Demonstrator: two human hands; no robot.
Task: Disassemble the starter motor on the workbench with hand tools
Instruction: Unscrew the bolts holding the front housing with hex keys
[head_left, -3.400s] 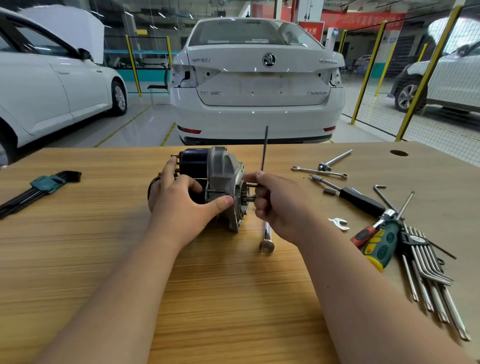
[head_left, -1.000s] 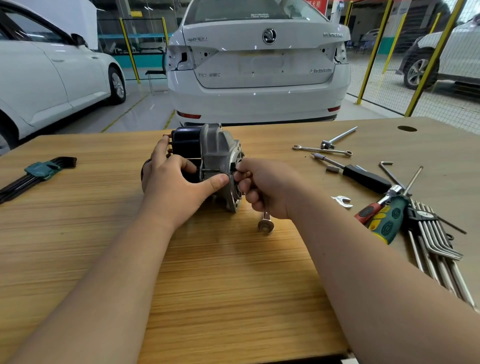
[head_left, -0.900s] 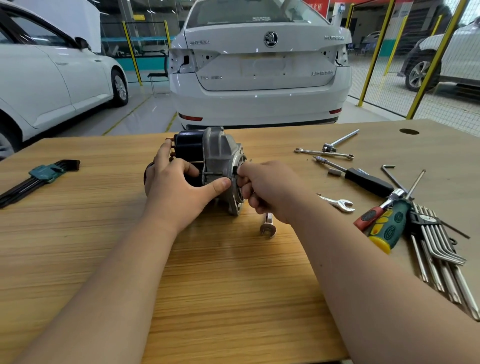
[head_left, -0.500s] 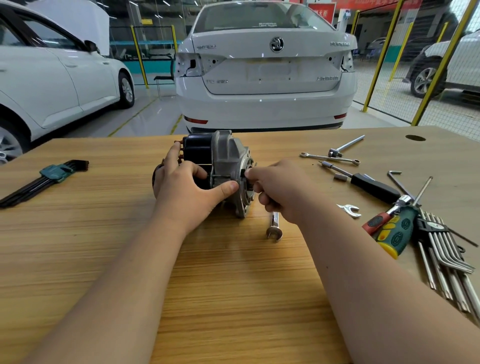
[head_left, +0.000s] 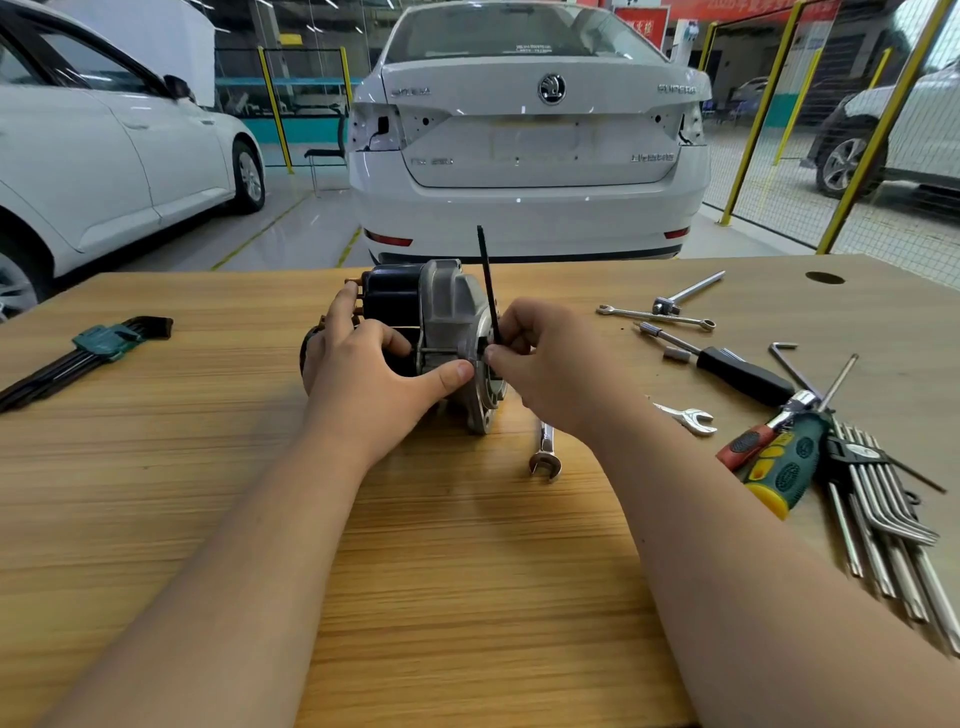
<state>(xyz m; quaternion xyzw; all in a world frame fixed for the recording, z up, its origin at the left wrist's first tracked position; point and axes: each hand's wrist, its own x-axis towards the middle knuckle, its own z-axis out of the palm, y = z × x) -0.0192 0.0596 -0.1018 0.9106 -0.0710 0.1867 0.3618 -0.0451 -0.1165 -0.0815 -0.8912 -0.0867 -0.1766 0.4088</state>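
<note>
Starter motor (head_left: 447, 312): lying on its side at mid-table, toward the far edge. Black cylindrical section to the left, silver cast housing and flange to the right.

Left hand (head_left: 363, 374): wrapped over the black section, fingers curled round it, thumb stretched along the lower housing toward the flange. Reads as a bracing grip.

Right hand (head_left: 550, 364): at the flange face, fingertips pinching the lower part of a black hex key (head_left: 485, 280). Long arm of the key stands nearly upright above the motor. Its tip is hidden behind the fingers; cannot tell whether it is seated in a bolt head.

Step in hand, as I judge it: working a bolt on the flange end with the key while the motor is held fast. Housing not yet separated. Next move likely calls for the key square in its socket, then a swing of the long arm against the left hand's hold; a loose fit risks rounding the head.

Table (head_left: 467, 571), outward: open-end spanner (head_left: 544, 457) just near-right of the flange. Farther right, a small spanner (head_left: 685, 418), a black-handled driver (head_left: 743, 374), a green-and-yellow screwdriver (head_left: 779, 467) and a fan of silver keys (head_left: 883, 519). Far left, a key set in a green holder (head_left: 98, 345).
</note>
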